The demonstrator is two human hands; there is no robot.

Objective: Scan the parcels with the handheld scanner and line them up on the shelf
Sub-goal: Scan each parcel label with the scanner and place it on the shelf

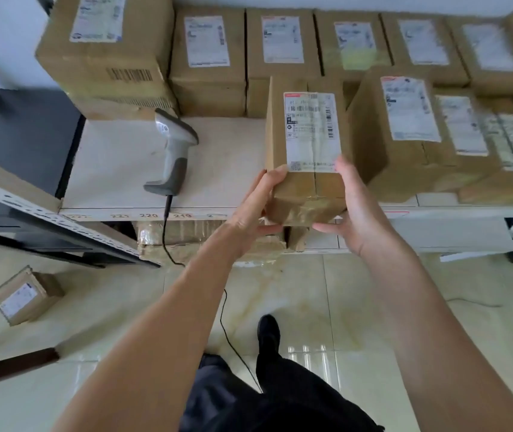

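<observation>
We see both hands, left hand (253,207) and right hand (353,210), grasping one parcel (306,151), fingers curled round its near end. Scanner (172,151) lies on the shelf (118,157), left of it.

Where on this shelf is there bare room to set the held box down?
One bare patch of shelf: scanner left, back-row boxes behind, held box right, gripped by left hand and right hand. Right of it is crowded with labelled boxes.
</observation>
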